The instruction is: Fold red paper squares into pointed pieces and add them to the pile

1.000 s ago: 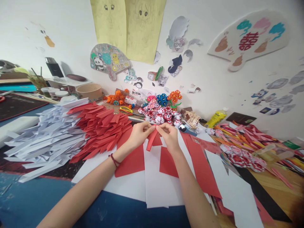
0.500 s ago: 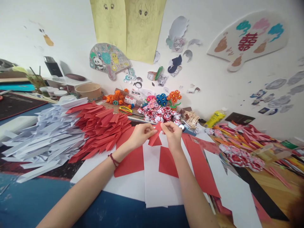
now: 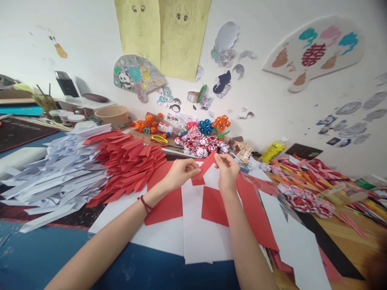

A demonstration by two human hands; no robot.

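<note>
Red paper strip (image 3: 208, 164) slants, in the head view, over the far end of the white sheets (image 3: 205, 241). Our right hand (image 3: 227, 171) pinches its upper end; our left hand (image 3: 183, 174) meets its lower edge, whether gripping we cannot tell. Left of those sheets we see piled red strips (image 3: 130, 169); beyond them, red-and-white paper flowers (image 3: 205, 145).

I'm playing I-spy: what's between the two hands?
A red paper strip slants between the left hand and right hand, in the head view.
</note>
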